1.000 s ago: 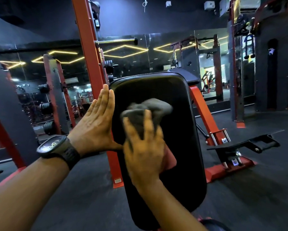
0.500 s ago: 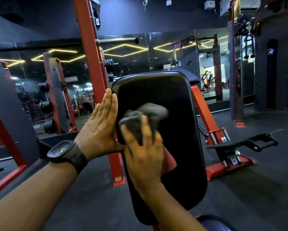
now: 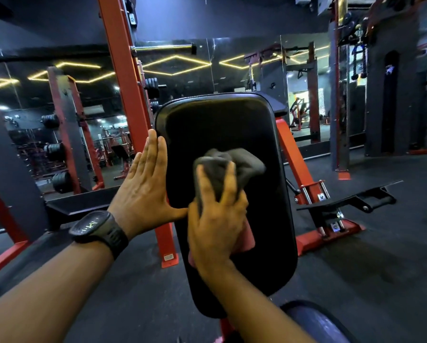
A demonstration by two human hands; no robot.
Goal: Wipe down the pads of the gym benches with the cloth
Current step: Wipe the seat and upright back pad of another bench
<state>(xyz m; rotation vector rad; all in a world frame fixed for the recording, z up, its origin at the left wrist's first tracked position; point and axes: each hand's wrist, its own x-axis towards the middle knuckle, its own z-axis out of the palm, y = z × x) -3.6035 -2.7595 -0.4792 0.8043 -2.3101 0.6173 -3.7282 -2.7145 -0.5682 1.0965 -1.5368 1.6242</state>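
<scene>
Hands apart: left hand [image 3: 147, 184] flat against pad [image 3: 232, 125], right hand [image 3: 216, 224] gripping cloth [image 3: 234, 167].

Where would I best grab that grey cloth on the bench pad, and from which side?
Probably the loose bunched end of the cloth that sticks out above the right hand, coming from the upper right. The rest is pinned against the pad under that hand, and the left hand blocks the pad's left edge.

Gym: weight racks [image 3: 123, 95], mirrors [image 3: 232, 65]
</scene>
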